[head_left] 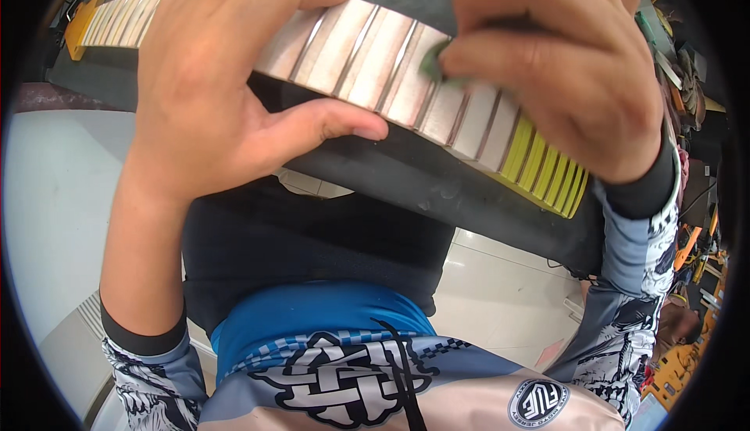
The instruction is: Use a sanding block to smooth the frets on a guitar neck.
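A guitar neck lies slantwise across the dark bench, its metal frets facing up. Pale, stained strips cover the wood between the frets, and yellow strips cover the close-set frets at the right end. My left hand is closed over the neck left of the middle, with its thumb along the near edge. Pinched in the fingers of my right hand is a small green abrasive pad, pressed on the fretted face right of the middle. The right hand is blurred, and its fingertips hide part of the pad.
The dark bench top runs under and in front of the neck. At its far left end the neck meets an orange-yellow piece. Orange-handled tools and mixed clutter crowd the right rim. Pale floor tiles show below the bench.
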Action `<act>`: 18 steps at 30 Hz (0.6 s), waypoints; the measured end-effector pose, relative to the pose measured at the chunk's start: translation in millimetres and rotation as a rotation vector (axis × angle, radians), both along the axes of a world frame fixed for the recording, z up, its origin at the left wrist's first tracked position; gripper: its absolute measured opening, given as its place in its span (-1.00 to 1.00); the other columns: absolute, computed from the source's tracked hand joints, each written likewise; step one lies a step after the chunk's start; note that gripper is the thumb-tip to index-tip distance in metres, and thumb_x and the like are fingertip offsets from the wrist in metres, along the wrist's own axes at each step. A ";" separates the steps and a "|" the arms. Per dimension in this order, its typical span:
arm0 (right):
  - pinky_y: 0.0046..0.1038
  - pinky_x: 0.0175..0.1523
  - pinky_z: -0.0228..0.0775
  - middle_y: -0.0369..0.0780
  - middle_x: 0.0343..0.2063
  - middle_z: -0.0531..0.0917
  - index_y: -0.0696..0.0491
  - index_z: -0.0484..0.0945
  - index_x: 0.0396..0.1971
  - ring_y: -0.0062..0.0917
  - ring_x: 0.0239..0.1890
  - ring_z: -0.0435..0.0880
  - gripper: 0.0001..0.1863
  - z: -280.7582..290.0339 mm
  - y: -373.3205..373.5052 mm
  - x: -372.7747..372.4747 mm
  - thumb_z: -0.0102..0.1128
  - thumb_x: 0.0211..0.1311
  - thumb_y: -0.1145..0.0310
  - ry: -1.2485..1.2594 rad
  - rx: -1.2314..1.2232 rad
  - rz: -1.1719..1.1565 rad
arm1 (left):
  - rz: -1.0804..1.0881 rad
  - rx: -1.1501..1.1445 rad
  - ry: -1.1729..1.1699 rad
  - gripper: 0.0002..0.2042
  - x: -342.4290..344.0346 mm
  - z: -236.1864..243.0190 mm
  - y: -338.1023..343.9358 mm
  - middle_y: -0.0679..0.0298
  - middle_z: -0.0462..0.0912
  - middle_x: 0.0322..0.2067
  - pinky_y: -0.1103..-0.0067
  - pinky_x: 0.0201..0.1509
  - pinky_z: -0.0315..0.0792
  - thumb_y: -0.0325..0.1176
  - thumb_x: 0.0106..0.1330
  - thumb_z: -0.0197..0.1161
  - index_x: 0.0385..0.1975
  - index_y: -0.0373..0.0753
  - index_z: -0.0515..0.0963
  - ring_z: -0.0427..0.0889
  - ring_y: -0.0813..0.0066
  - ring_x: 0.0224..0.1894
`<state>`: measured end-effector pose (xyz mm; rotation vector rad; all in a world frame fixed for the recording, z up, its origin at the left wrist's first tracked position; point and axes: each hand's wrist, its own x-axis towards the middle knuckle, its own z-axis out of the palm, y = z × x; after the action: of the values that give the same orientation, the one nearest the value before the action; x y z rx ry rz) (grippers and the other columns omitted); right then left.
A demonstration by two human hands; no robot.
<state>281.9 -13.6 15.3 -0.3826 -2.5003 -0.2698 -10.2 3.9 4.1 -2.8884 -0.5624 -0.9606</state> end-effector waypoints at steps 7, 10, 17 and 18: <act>-0.38 0.05 0.08 -0.48 -0.22 0.72 -0.20 0.80 -0.40 -0.67 -0.19 0.56 -0.94 29.1 -4.1 -16.7 0.39 0.13 0.27 -0.185 -0.029 -0.139 | 0.030 -0.002 0.020 -0.23 -11.1 -4.4 5.2 0.05 0.63 -0.06 0.40 0.02 0.45 0.20 -0.11 0.57 -0.03 -0.34 0.60 0.63 0.11 -0.06; -0.36 0.03 0.08 -0.50 -0.23 0.73 -0.21 0.80 -0.40 -0.67 -0.21 0.58 -0.94 25.5 -36.1 -30.9 0.41 0.11 0.27 -0.095 -0.169 -0.154 | 0.030 -0.004 0.013 -0.23 -7.8 -4.1 0.0 0.04 0.64 -0.06 0.40 0.01 0.45 0.20 -0.10 0.57 -0.03 -0.35 0.60 0.63 0.11 -0.06; -0.33 0.01 0.08 -0.50 -0.25 0.72 -0.20 0.79 -0.41 -0.66 -0.21 0.59 -0.85 -5.7 -11.0 -18.0 0.48 -0.07 0.26 -0.106 0.229 -0.091 | 0.030 0.000 0.032 -0.22 -4.3 -2.8 -0.4 0.03 0.63 -0.06 0.39 0.02 0.46 0.19 -0.11 0.57 -0.02 -0.36 0.61 0.63 0.10 -0.06; -0.33 0.02 0.09 -0.50 -0.25 0.71 -0.19 0.79 -0.42 -0.66 -0.20 0.59 -0.86 -11.2 -13.9 -22.6 0.48 -0.08 0.27 0.063 0.087 -0.061 | 0.029 0.004 0.030 -0.22 -4.0 -3.0 0.4 0.02 0.63 -0.05 0.39 0.03 0.47 0.19 -0.11 0.57 -0.02 -0.36 0.61 0.63 0.09 -0.05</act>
<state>259.3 -27.4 4.2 -0.4261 -2.4088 -0.3832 -14.2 4.3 1.1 -2.8773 -0.5979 -0.9123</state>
